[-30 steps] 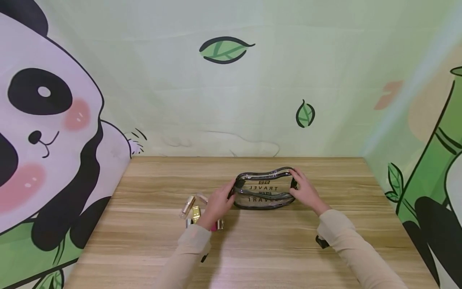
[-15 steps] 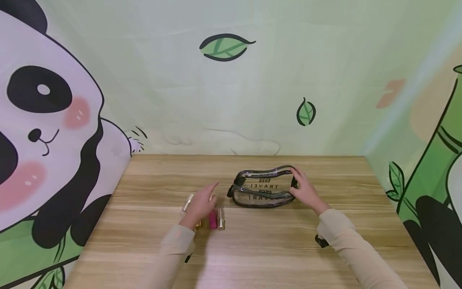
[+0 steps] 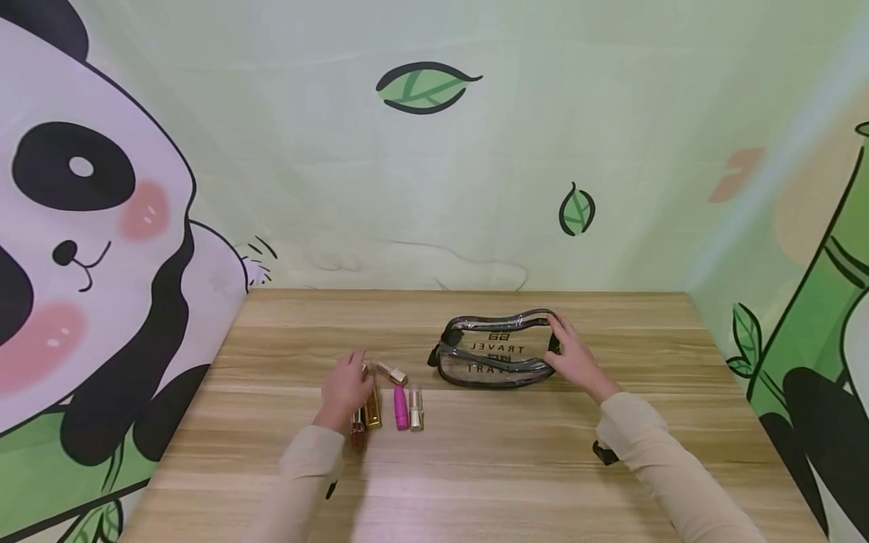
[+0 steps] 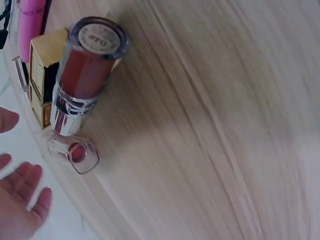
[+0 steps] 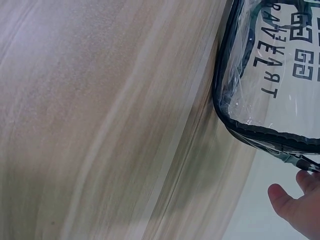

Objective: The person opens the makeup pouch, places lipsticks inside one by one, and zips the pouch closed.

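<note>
Left hand (image 3: 345, 388) hovered over the cosmetics, fingers spread, nothing visibly held. Right hand (image 3: 577, 364) held the right end of the clear travel pouch (image 3: 489, 377) between thumb and fingers; pouch sat at mid-tabletop (image 3: 529, 467), mouth open. Risks, as judged: the limp walls might sag and narrow the mouth, its left end being unsupported; the red lip tube (image 4: 87, 72), round-bodied, might roll if nudged by a fingertip. Its close neighbour, the gold lipstick case (image 4: 40, 75), crowded finger room and could be knocked. Also lying around: a small clear-capped lipstick (image 4: 80, 152), a magenta tube (image 3: 401, 408), a clear-and-gold lipstick (image 3: 416, 411) just beside it, and another slim tube (image 3: 391, 373), lying between left hand and pouch.
</note>
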Available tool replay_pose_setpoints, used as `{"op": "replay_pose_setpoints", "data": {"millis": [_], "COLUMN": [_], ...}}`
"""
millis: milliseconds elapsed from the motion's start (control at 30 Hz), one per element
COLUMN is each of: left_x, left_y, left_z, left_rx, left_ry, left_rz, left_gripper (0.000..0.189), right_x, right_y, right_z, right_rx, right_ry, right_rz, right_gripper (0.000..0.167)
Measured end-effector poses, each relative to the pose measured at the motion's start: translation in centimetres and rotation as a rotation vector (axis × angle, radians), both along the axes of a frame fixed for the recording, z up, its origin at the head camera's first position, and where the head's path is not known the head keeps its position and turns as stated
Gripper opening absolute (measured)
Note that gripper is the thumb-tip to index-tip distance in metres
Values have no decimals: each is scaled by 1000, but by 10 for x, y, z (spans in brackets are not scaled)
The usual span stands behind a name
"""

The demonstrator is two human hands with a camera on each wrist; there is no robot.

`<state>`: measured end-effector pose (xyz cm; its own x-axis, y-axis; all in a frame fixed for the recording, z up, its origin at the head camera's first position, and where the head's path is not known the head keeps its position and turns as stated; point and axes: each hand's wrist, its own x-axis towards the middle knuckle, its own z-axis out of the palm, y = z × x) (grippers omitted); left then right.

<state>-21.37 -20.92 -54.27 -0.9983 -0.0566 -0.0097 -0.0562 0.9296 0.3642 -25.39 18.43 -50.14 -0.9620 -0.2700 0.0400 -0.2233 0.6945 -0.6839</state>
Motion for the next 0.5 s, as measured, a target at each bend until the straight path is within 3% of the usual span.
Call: {"op": "replay_pose_setpoints", "data": {"millis": [200, 500], "left_x": [2, 8], "left_y": [-11, -20], "left_z": [0, -1], "left_rx": [-13, -49], "left_ry": [-116, -126], "left_rz": [132, 124], "left_gripper": [63, 54], "right_x": [-2, -2], "right_y": [1, 1], "right_z": [-4, -6], "right_rx": [-6, -19], "right_ry": [-26, -31], "right_rz": [0, -3], "right_gripper": [76, 76]}}
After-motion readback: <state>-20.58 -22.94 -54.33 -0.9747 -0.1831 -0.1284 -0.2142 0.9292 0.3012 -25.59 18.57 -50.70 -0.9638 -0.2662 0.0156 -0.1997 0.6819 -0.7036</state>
